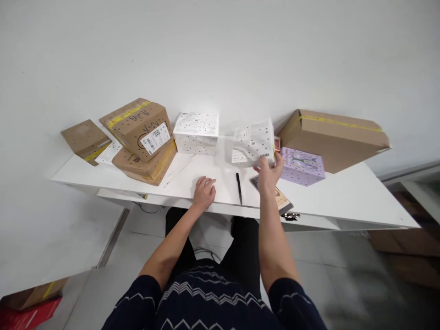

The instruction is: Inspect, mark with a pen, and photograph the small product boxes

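My right hand (270,172) grips a white dotted box (253,143) by its lower right corner and holds it tilted above the white table (343,195). The box looks blurred. My left hand (203,192) lies palm down on the table near its front edge, fingers loosely spread, with nothing in it. A black pen (239,187) lies between my two hands. A second white dotted box (196,132) stands behind my left hand. A purple patterned box (302,166) sits just right of my right hand.
Two stacked brown cartons (142,137) with labels stand at the left, and a smaller brown box (85,140) overhangs the left edge. A large flat brown carton (332,137) leans at the back right. A small booklet (280,199) and keys (290,216) lie at the front edge.
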Demonstrator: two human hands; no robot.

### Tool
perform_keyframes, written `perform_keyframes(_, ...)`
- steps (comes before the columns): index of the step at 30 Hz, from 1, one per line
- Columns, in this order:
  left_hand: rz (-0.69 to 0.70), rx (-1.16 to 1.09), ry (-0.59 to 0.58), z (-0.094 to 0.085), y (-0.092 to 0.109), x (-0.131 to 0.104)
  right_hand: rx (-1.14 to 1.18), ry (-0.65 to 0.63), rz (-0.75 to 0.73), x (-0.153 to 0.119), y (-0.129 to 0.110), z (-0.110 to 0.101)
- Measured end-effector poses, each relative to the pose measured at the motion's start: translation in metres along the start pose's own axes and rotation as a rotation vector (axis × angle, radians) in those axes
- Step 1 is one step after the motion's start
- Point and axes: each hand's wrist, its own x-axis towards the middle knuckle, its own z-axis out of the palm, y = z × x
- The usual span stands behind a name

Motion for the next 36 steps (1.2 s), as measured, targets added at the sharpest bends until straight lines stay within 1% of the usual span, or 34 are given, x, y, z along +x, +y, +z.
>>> perform_keyframes(1, -0.049, -0.089, 0.035, -0.001, 0.001, 0.000, 0.070, 0.028, 0.059, -0.021, -0.001, -0.002)
perform_keyframes(2, -0.121, -0.187, 0.077, -0.003, 0.003, -0.001, 0.294, 0.072, 0.194, -0.042, -0.004, -0.003)
perform_keyframes(3, -0.210, -0.286, 0.126, -0.006, 0.005, -0.003, 0.493, 0.082, 0.317, -0.064, -0.007, -0.003)
perform_keyframes(4, -0.301, -0.379, 0.174, -0.010, 0.008, -0.005, 0.634, 0.063, 0.412, -0.085, -0.011, -0.001)
perform_keyframes(5, -0.378, -0.459, 0.219, -0.015, 0.011, -0.008, 0.723, 0.031, 0.484, -0.105, -0.014, 0.002)
perform_keyframes(6, -0.431, -0.518, 0.254, -0.020, 0.014, -0.012, 0.772, 0.004, 0.550, -0.122, -0.017, 0.006)
perform_keyframes(8, -0.467, -0.557, 0.284, -0.029, 0.020, -0.020, 0.786, -0.064, 0.644, -0.148, -0.020, 0.013)
perform_keyframes(10, -0.471, -0.524, 0.265, -0.037, 0.024, -0.026, 0.729, -0.133, 0.678, -0.161, -0.019, 0.017)
perform_keyframes(12, -0.481, -0.472, 0.224, -0.042, 0.025, -0.030, 0.608, -0.227, 0.650, -0.164, -0.013, 0.015)
perform_keyframes(13, -0.484, -0.450, 0.203, -0.044, 0.025, -0.030, 0.512, -0.288, 0.614, -0.163, -0.010, 0.011)
perform_keyframes(16, -0.476, -0.401, 0.151, -0.046, 0.025, -0.030, 0.106, -0.468, 0.442, -0.155, -0.002, -0.007)
perform_keyframes(18, -0.474, -0.386, 0.133, -0.045, 0.026, -0.029, -0.130, -0.517, 0.346, -0.152, 0.000, -0.018)
perform_keyframes(20, -0.477, -0.379, 0.126, -0.044, 0.027, -0.028, -0.228, -0.527, 0.313, -0.152, -0.001, -0.024)
perform_keyframes(24, -0.497, -0.371, 0.096, -0.047, 0.031, -0.028, -0.235, -0.514, 0.297, -0.153, -0.005, -0.022)
perform_keyframes(27, -0.542, -0.379, 0.056, -0.050, 0.033, -0.026, -0.206, -0.498, 0.286, -0.153, -0.005, -0.019)
perform_keyframes(29, -0.576, -0.409, 0.029, -0.053, 0.036, -0.025, -0.126, -0.489, 0.315, -0.154, -0.004, -0.018)
perform_keyframes(32, -0.599, -0.486, -0.004, -0.056, 0.038, -0.026, 0.051, -0.471, 0.410, -0.156, -0.003, -0.019)
perform_keyframes(34, -0.576, -0.549, -0.009, -0.058, 0.039, -0.029, 0.166, -0.460, 0.461, -0.159, -0.003, -0.019)
perform_keyframes(36, -0.522, -0.603, -0.009, -0.060, 0.038, -0.031, 0.256, -0.454, 0.469, -0.160, -0.003, -0.017)
